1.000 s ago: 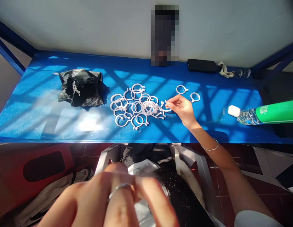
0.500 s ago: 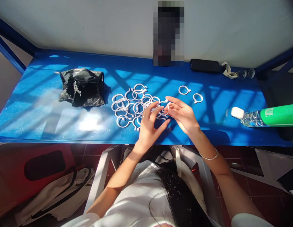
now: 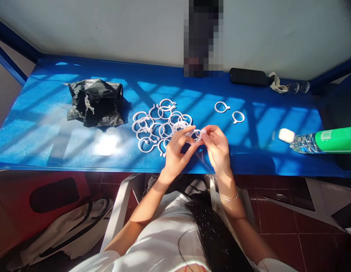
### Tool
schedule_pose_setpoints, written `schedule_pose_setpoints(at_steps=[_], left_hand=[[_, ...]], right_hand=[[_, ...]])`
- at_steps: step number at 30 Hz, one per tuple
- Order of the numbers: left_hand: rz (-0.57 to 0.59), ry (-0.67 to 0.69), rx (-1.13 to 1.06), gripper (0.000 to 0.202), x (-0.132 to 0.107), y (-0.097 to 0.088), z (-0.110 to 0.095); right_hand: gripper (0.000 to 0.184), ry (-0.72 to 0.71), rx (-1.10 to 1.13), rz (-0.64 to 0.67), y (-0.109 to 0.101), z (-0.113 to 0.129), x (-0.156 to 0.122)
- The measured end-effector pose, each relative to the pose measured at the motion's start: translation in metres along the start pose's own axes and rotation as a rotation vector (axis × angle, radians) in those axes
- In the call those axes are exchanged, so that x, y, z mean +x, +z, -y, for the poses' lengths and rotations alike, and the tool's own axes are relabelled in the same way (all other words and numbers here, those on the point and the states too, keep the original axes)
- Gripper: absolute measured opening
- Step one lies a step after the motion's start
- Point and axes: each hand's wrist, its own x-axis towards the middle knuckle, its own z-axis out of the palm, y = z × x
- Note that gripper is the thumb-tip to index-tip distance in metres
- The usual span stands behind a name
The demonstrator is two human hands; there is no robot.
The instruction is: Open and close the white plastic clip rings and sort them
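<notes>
Between my two hands is a white plastic ring (image 3: 198,136) with a small tab, much like a curtain ring. My left hand (image 3: 178,149) grips its left side between thumb and fingers. The fingertips of my right hand (image 3: 217,147) pinch it on the right, near the tab. Several similar white rings (image 3: 155,129) lie in an overlapping pile to the left of and behind my hands, some with open ends. Two separate rings, one upper (image 3: 220,107) and one lower (image 3: 238,117), lie flat beyond my right hand.
A crumpled black plastic bag (image 3: 96,104) stands on the blue table (image 3: 51,143) at left. A black phone-like case (image 3: 248,77) and glasses (image 3: 298,87) lie along the back. At right lies a bottle (image 3: 334,139) with a green label, beside a small white case (image 3: 286,135).
My right hand has moved left and down, closing on the ring. My left hand's thumb and fingers have drawn together on it as well.
</notes>
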Motion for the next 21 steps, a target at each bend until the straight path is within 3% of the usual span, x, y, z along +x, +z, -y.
schedule_pose_setpoints(at_steps=[5, 9, 12, 18, 21], left_hand=[[-0.03, -0.108, -0.165, 0.024, -0.006, 0.002, 0.001], [-0.149, -0.193, -0.206, 0.023, -0.01, 0.004, 0.003], [-0.231, -0.226, -0.248, 0.017, -0.01, 0.004, 0.003], [-0.225, -0.341, -0.303, 0.022, -0.009, 0.003, 0.001], [-0.195, -0.316, -0.353, 0.024, -0.009, 0.003, 0.003]], right_hand=[[0.029, -0.1, -0.108, -0.054, 0.011, -0.012, -0.014], [0.025, -0.107, -0.131, -0.114, 0.022, -0.019, -0.021], [0.025, -0.113, -0.128, -0.086, 0.025, -0.02, -0.022], [0.03, -0.134, -0.162, -0.108, 0.021, -0.018, -0.028], [0.025, -0.157, -0.164, -0.128, 0.019, -0.019, -0.029]])
